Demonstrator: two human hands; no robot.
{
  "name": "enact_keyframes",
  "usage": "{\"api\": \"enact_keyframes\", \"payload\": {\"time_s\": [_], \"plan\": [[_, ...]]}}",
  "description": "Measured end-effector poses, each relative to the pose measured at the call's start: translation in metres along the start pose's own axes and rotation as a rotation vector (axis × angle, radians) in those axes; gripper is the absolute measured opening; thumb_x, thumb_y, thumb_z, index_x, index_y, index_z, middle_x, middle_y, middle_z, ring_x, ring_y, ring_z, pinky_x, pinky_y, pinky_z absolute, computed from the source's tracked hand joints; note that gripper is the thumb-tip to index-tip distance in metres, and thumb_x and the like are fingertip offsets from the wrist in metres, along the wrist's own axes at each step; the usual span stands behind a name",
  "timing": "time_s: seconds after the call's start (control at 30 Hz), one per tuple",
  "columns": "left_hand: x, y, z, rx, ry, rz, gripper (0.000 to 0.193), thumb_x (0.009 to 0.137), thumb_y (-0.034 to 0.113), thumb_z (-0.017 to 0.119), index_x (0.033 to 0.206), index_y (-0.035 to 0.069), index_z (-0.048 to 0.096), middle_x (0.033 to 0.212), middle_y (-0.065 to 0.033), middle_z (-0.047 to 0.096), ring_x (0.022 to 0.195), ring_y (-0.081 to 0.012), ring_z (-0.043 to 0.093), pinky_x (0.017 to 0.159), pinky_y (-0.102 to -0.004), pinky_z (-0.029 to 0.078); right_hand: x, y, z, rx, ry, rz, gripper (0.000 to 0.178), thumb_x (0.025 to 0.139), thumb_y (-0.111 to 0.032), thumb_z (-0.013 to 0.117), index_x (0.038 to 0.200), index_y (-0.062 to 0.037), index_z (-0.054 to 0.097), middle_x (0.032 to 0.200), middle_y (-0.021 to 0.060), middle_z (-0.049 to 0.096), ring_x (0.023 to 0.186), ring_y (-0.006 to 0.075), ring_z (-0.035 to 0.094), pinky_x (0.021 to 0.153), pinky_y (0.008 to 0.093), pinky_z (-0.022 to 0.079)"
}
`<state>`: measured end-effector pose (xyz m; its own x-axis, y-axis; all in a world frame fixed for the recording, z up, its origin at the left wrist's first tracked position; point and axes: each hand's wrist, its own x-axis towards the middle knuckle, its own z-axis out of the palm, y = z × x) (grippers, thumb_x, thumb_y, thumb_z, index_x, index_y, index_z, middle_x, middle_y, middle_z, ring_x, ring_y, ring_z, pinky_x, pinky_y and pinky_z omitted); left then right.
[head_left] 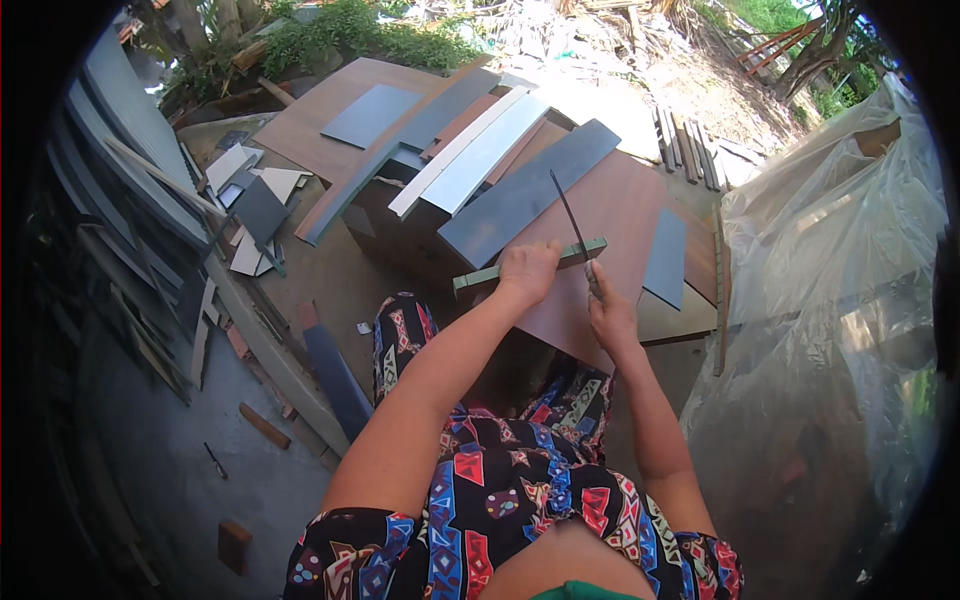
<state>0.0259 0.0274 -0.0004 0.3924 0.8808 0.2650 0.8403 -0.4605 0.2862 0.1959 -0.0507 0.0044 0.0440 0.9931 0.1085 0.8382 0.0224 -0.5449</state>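
Note:
My left hand (530, 272) is wrapped round a narrow green strip (475, 283), pressing it down over a brown board near the stack's front edge. In my right hand (612, 318) is the handle of a tool with a long, thin dark blade (569, 212). The blade points away from me and crosses the strip close to its right end, to the right of my left hand. Whether it is a saw or a knife cannot be made out. Beneath lies the large brown board (625, 215), and a dark grey panel (530, 190) rests beyond the strip.
White and grey boards (470, 165) lie across the stack. Panel offcuts (250, 205) are heaped to the left, beside long leaning panels (120, 120). Clear plastic sheeting (800, 300) hangs at the right. A screwdriver-like tool (216, 461) and a wood block (234, 547) lie on the floor.

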Motion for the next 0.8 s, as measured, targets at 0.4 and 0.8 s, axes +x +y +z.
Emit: {"api": "enact_keyframes", "payload": {"time_s": [0.4, 0.8], "plan": [[-0.007, -0.011, -0.009, -0.015, -0.066, -0.078, 0.019, 0.079, 0.014, 0.059, 0.096, 0.007, 0.053, 0.088, -0.0136, 0.065, 0.082, -0.0311, 0.067, 0.07, -0.0419, 0.053, -0.107, 0.014, 0.002, 0.183, 0.057, -0.145, 0.06, 0.083, 0.002, 0.05, 0.14, -0.011, 0.038, 0.123, 0.0228, 0.056, 0.11, 0.0359, 0.057, 0.088, 0.0409, 0.048], [-0.008, 0.002, -0.012, -0.06, -0.078, -0.022, 0.019, 0.08, 0.011, 0.055, 0.098, 0.005, 0.056, 0.092, -0.0152, 0.065, 0.088, -0.0317, 0.066, 0.073, -0.0412, 0.052, 0.0, -0.005, -0.003, 0.368, -0.137, 0.079, 0.058, 0.085, 0.004, 0.045, 0.142, -0.0095, 0.037, 0.122, 0.0191, 0.058, 0.105, 0.023, 0.061, 0.085, 0.0303, 0.046]]}}
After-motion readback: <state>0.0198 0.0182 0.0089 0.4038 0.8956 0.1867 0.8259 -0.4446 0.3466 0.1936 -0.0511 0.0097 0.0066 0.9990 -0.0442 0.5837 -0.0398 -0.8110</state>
